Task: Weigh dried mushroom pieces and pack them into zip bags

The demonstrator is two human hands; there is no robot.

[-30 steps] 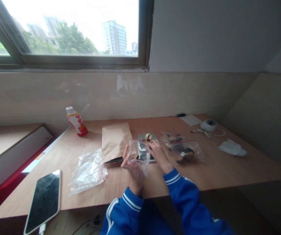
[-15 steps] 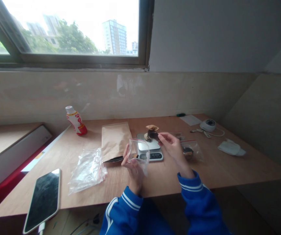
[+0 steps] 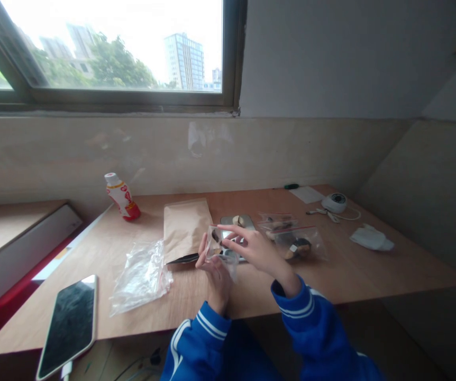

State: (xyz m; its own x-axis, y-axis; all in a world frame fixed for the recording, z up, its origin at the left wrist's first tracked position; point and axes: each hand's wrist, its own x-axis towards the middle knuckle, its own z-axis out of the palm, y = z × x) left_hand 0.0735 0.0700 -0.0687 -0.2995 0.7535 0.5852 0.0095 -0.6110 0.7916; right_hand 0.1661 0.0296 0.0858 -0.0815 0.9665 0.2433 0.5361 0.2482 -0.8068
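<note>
My left hand (image 3: 215,272) is closed around a small clear zip bag (image 3: 231,267), holding it upright with the mouth towards the right. Inside the bag, near its top, shows a dark brown piece (image 3: 216,237) that looks like dried mushroom; its exact kind is unclear. My right hand (image 3: 252,246) reaches over the bag's mouth, its fingers apart and the tips close to the dark piece. Behind the hands, partly covered, stands a kitchen scale (image 3: 248,225) with a pale piece (image 3: 238,220) on its plate.
Filled zip bags (image 3: 301,247) lie right of the scale. To the left are a brown paper pouch (image 3: 186,225), empty plastic bags (image 3: 143,275), a phone (image 3: 71,323) and a bottle (image 3: 122,197). A camera (image 3: 334,202) and white crumpled item (image 3: 371,238) sit at the right.
My right hand has moved left from above the scale to the bag's mouth, taking the dark piece with it. The dark piece is now in the bag. My left hand stays almost still.
</note>
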